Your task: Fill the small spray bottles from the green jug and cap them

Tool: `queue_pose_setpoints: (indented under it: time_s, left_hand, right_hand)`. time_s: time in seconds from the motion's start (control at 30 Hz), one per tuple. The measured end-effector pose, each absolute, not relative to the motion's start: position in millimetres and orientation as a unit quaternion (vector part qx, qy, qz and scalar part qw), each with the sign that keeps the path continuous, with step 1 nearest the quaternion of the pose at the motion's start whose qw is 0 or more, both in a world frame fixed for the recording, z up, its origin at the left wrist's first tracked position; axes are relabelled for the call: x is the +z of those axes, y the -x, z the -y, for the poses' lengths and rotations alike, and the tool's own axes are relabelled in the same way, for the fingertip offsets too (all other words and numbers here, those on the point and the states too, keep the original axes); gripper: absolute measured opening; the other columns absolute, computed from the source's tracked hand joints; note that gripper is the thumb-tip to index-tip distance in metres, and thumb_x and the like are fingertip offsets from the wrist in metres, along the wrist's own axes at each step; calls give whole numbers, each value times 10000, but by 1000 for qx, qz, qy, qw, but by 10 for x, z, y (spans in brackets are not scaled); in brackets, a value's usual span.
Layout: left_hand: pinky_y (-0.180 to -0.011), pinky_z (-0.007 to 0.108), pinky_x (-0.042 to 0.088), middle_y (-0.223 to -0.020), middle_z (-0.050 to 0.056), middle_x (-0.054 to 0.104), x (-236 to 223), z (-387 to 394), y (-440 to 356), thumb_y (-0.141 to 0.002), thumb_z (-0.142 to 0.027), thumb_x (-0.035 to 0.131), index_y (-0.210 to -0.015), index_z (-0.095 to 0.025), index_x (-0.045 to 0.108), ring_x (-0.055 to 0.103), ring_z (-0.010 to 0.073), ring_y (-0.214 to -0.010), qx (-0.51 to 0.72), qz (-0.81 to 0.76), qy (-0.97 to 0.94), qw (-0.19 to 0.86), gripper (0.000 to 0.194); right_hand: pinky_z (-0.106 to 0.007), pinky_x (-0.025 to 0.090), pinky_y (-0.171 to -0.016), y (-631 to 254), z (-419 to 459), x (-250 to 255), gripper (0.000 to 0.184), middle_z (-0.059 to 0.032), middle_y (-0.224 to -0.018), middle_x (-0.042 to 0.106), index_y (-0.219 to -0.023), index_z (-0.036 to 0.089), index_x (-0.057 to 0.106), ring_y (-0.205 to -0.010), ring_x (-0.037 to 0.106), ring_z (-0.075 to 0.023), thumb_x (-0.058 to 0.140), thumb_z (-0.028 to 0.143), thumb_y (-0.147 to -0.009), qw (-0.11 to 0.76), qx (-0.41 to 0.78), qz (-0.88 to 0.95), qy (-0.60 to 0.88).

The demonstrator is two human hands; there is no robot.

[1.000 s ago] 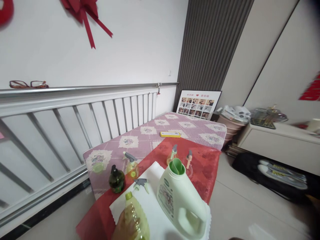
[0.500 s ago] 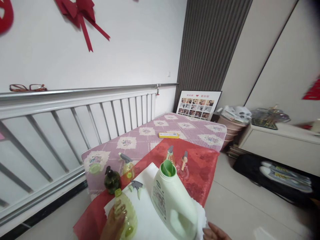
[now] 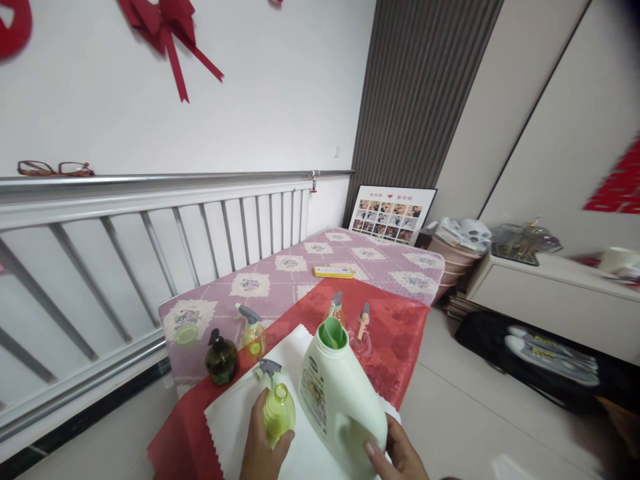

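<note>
My left hand [image 3: 265,440] is wrapped round a yellow-green clear bottle [image 3: 279,417] with its mouth open and no spray head on it. Close to its right stands a large pale green detergent jug [image 3: 340,400], uncapped, showing a green pouring spout in its neck. The fingers of my right hand [image 3: 395,453] are closed round the jug's handle at the lower right. A loose grey spray head [image 3: 270,368] lies on the white cloth [image 3: 227,420] just behind the bottle.
Behind stand a dark pump bottle [image 3: 221,358], a yellow spray bottle [image 3: 253,337] and two more spray bottles [image 3: 363,327] on the red cloth [image 3: 395,333]. A green lid [image 3: 187,334] lies at left, a yellow box [image 3: 333,272] farther back. A white railing [image 3: 240,230] runs along the left.
My left hand has brought the yellow-green bottle right, beside the jug, its mouth now tilted towards me. My right hand has moved in from the side and taken hold of the jug's handle.
</note>
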State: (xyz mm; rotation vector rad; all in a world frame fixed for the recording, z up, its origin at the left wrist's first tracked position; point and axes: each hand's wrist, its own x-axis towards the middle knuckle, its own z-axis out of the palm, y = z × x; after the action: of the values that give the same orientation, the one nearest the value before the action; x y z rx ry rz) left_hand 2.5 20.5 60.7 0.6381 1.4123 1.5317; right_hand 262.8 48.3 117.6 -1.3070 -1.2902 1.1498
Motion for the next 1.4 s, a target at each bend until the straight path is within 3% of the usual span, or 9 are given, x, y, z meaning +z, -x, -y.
queue_pose_setpoints:
  time_s: [0.2, 0.47, 0.63, 0.83, 1.03, 1.2, 1.4]
  left_hand:
    - [-1243, 443, 242, -1545, 205, 437, 250, -163, -101, -626, -173, 729, -1408, -170, 345, 388, 350, -1459, 561, -651, -384, 338, 872]
    - [-1260, 427, 269, -1570, 184, 401, 84, -174, -70, -602, -86, 664, -1494, -183, 155, 383, 285, -1479, 479, -699, -458, 268, 1032]
    - [-1240, 469, 309, -1563, 224, 410, 64, -160, -94, -577, -114, 675, -1491, -141, 145, 393, 338, -1471, 457, -706, -479, 251, 1057]
    - [-1204, 474, 379, -1549, 187, 461, 22, -155, -92, -634, -179, 632, -1495, -179, 188, 470, 333, -1424, 462, -710, -474, 241, 969]
    - [-1208, 469, 380, -1537, 199, 483, 41, -147, -66, -632, -219, 651, -1470, -140, 261, 466, 335, -1429, 453, -707, -473, 266, 928]
    - [-1216, 468, 365, -1546, 186, 477, 77, -118, -62, -642, -206, 654, -1459, -160, 303, 458, 321, -1434, 461, -702, -472, 268, 891]
    - [-1223, 486, 359, -1543, 177, 478, 110, -108, -60, -662, -219, 658, -1454, -164, 331, 444, 319, -1447, 465, -693, -481, 270, 859]
  right_hand:
    - [-360, 566, -910, -2464, -550, 1237, 533, -82, -1022, 792, -1037, 212, 733, -992, 701, -307, 698, 649, -733, 482, 388, 548, 563]
    - [-389, 621, -765, -2490, -711, 1887, 533, -91, -944, 814, -966, 207, 758, -866, 738, -320, 688, 674, -719, 443, 369, 614, 539]
    - [-362, 615, -743, -2655, -739, 2372, 519, -80, -914, 809, -984, 212, 758, -858, 735, -311, 685, 656, -724, 388, 363, 662, 528]
    - [-284, 507, -529, -2878, -844, 2743, 478, -16, -682, 713, -924, 198, 738, -567, 613, -200, 672, 637, -745, 266, 350, 709, 551]
    - [-309, 555, -690, -2927, -842, 2931, 469, -55, -922, 768, -1008, 215, 703, -829, 704, -276, 684, 625, -782, 166, 441, 723, 506]
    - [-303, 544, -659, -2878, -808, 3090, 481, -59, -870, 765, -900, 209, 707, -780, 698, -274, 674, 669, -763, 111, 417, 750, 500]
    - [-272, 531, -658, -2829, -809, 3185, 492, -71, -919, 765, -978, 182, 706, -838, 699, -262, 617, 646, -844, 54, 419, 777, 467]
